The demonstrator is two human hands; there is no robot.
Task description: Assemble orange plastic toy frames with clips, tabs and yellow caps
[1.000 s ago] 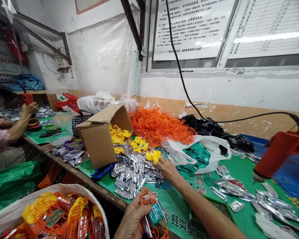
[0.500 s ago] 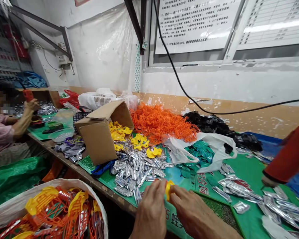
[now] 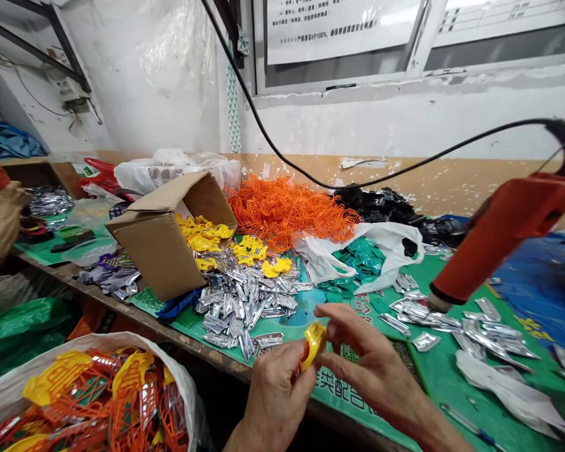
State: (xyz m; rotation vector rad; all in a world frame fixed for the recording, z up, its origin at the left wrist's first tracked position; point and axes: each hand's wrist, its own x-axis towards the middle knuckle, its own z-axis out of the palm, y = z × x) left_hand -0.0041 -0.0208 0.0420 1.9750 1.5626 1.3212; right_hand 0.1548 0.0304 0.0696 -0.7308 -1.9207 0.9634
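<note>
My left hand [image 3: 275,392] is closed around a curved yellow plastic piece [image 3: 314,342], with a bit of orange showing beneath it. The lower part of that piece is hidden by my fingers. Just to its right, my right hand [image 3: 376,370] has its fingers and thumb spread apart; the thumb tip is close to the yellow piece, and I cannot tell whether it touches. Behind my hands lies a heap of silvery foil-like strips [image 3: 245,301] with several loose yellow pieces [image 3: 277,268] on top. A red-orange corded power screwdriver [image 3: 503,238] hangs at the right, above the table.
A tipped cardboard box [image 3: 155,257] holds yellow pieces. Orange plastic frames [image 3: 292,210] are heaped by the wall, beside a white bag [image 3: 320,260] of green parts. A white sack [image 3: 195,408] of orange and yellow items stands lower left. A co-worker's hand [image 3: 12,198] shows far left.
My right hand's fingers have spread away from the yellow piece, which stays in my left hand. The view has turned right and down, and the hanging screwdriver shows more fully.
</note>
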